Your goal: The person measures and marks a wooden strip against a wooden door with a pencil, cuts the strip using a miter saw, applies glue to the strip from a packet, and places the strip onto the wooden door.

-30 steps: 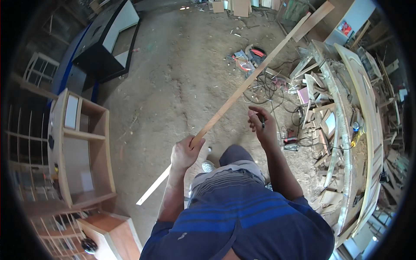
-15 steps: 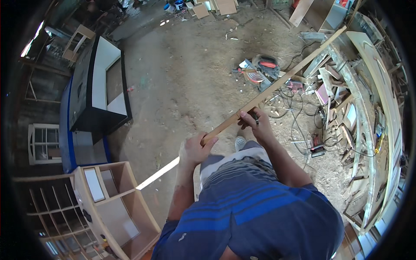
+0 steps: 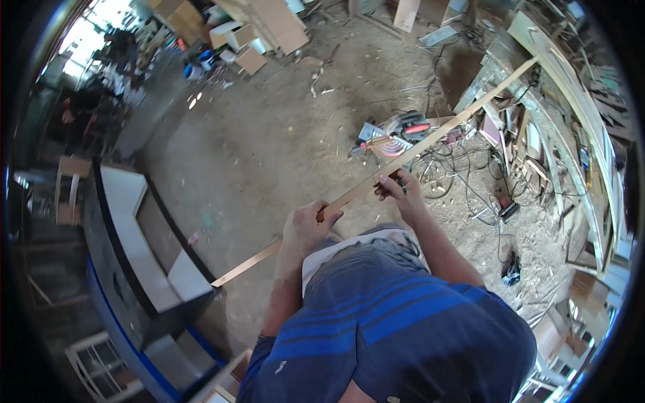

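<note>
Being held slantwise above the floor, the long wooden strip was clasped by the closed left hand and apparently touched by the half-curled right hand, whose grip could not be told, so steady support seemed called for in any shift.

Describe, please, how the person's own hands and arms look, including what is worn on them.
The left hand and right hand are bare, with no gloves to be seen. The forearms are uncovered too, and I see no watch. The short sleeves are dark blue, like the shirt, which has brighter blue bands and a small pale mark.
</note>
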`<action>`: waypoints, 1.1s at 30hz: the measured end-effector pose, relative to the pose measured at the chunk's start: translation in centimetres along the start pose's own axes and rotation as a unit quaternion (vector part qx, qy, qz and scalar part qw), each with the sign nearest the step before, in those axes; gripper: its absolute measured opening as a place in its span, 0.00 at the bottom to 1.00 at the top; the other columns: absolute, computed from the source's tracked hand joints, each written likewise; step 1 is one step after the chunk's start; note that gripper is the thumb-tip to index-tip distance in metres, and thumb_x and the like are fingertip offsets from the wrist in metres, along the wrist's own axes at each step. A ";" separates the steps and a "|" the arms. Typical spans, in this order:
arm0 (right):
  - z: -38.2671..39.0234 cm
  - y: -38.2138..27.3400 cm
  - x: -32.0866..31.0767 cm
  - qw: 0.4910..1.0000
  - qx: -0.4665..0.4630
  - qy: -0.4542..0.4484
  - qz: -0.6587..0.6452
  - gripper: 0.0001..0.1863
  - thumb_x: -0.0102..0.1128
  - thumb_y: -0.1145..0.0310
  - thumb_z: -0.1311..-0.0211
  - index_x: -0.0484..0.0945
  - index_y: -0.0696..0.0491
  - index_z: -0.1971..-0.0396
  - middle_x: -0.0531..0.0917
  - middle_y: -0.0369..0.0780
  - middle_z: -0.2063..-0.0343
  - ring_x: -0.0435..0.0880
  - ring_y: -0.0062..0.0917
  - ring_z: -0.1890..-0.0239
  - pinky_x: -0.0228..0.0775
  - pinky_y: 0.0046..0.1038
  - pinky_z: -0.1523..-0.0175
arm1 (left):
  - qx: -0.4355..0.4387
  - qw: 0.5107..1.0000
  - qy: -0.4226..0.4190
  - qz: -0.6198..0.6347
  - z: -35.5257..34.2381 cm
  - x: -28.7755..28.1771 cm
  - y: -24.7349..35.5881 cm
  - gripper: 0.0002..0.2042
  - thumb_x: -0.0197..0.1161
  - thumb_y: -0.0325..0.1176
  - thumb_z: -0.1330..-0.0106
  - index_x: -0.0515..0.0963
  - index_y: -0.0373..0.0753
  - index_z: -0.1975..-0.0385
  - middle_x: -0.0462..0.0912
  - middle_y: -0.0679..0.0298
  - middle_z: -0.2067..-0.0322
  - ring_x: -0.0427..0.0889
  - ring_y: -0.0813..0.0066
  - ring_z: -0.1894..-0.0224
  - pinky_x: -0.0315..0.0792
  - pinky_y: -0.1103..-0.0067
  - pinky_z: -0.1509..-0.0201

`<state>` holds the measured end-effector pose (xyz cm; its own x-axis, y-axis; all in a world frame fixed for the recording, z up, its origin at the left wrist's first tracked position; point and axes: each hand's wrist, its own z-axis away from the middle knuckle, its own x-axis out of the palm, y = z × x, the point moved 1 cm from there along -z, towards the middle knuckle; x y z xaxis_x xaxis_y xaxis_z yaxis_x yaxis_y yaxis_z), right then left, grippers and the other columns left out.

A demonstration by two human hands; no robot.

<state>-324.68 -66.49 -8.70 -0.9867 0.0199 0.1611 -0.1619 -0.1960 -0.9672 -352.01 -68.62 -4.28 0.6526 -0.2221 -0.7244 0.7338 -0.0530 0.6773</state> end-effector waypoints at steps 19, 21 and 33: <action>-27.8 7.8 13.9 0.935 0.085 0.317 -0.134 0.15 0.66 0.61 0.25 0.84 0.60 0.56 0.87 0.37 0.71 0.85 0.16 0.69 0.77 0.22 0.64 | 0.217 0.925 -0.271 -0.155 -42.3 -10.7 -13.5 0.22 0.71 0.54 0.34 0.80 0.38 0.73 0.78 0.53 0.81 0.81 0.47 0.74 0.73 0.60 0.69; -30.0 7.5 14.4 0.929 0.093 0.334 -0.128 0.16 0.65 0.61 0.24 0.84 0.61 0.54 0.88 0.37 0.68 0.85 0.15 0.67 0.76 0.22 0.63 | 0.228 0.916 -0.292 -0.156 -45.8 -11.0 -13.4 0.22 0.71 0.54 0.34 0.79 0.38 0.74 0.77 0.53 0.81 0.81 0.47 0.75 0.72 0.59 0.69; -36.7 18.2 21.3 0.899 0.279 0.210 0.265 0.20 0.70 0.61 0.41 0.86 0.47 0.48 0.90 0.48 0.57 0.88 0.45 0.51 0.79 0.43 0.45 | 0.386 0.846 -0.353 -0.103 -67.5 -5.0 -16.6 0.24 0.72 0.52 0.33 0.72 0.39 0.79 0.77 0.55 0.83 0.81 0.47 0.77 0.73 0.59 0.73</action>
<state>-349.12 -33.63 -30.13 -0.8601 0.1238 -0.4948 0.2481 -0.7461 -0.6179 -354.66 -0.91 -20.54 0.0506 -0.6435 -0.7638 0.2986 -0.7200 0.6264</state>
